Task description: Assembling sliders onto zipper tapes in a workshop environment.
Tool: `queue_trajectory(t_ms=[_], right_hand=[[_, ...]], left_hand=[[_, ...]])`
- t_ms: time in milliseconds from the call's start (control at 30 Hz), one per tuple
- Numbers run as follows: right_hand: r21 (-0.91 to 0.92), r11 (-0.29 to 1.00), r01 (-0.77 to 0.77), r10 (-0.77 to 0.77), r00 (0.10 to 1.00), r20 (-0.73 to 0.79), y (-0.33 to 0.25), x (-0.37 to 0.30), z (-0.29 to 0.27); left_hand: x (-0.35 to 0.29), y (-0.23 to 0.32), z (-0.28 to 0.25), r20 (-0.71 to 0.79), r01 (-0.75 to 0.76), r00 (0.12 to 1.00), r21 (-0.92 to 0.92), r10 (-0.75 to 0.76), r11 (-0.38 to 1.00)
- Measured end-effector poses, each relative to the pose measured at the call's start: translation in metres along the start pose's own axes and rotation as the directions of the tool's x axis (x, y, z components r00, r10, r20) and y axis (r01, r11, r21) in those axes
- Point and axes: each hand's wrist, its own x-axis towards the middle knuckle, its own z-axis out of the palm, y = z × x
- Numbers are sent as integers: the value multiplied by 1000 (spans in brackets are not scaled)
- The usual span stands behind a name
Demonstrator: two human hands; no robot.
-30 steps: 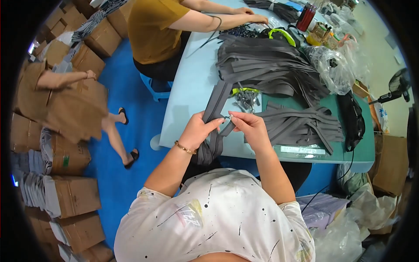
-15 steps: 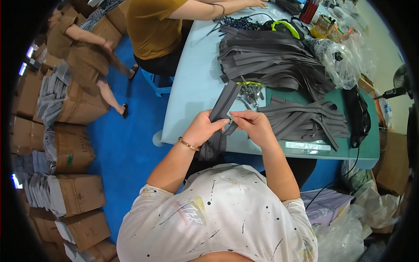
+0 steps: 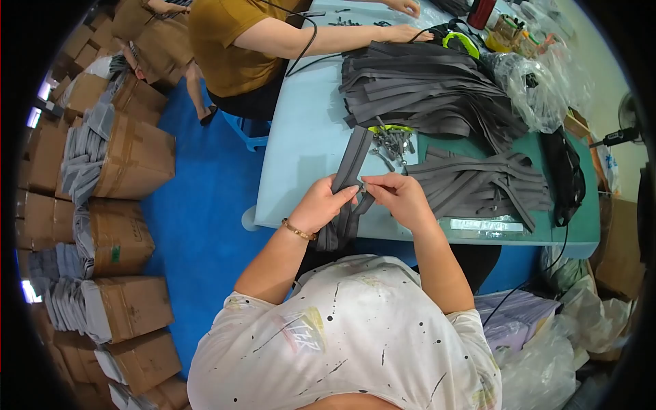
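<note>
My left hand is closed around a dark grey zipper, near the table's front edge. One end of it stands up past my fingers, and the rest hangs below my palm. Thumb and fingertips of my right hand pinch the zipper's edge right beside my left thumb. A small piece sits between the fingertips, too small to make out. Beyond my hands lies a heap of grey metal zipper sliders. A loose bundle of grey zippers is right of my right hand.
A larger pile of dark zippers covers the table's middle. Plastic bags and a black pouch lie at the right. Across the left corner sits a co-worker in a mustard shirt. Cardboard boxes line the left side.
My hands keep nearly the same hold, with the zipper slightly more upright. The seated co-worker's arms have come lower and nearer the zipper pile. The walking person has moved farther away.
</note>
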Motion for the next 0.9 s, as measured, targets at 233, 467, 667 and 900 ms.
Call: queue_trajectory(t_ms=[233, 467, 667, 900], right_hand=[[35, 999, 35, -36, 998, 44, 10, 0, 1], [154, 988, 29, -39, 997, 64, 17, 3, 3], [264, 963, 48, -54, 998, 18, 23, 5, 7], [327, 943, 56, -66, 998, 21, 26, 7, 5]], left_hand=[[0, -10, -2, 4, -17, 1000, -53, 18, 998], [2, -15, -2, -47, -20, 999, -147, 13, 989], [3, -22, 0, -131, -40, 991, -178, 17, 983], [0, -17, 3, -154, -5, 988, -58, -4, 998]])
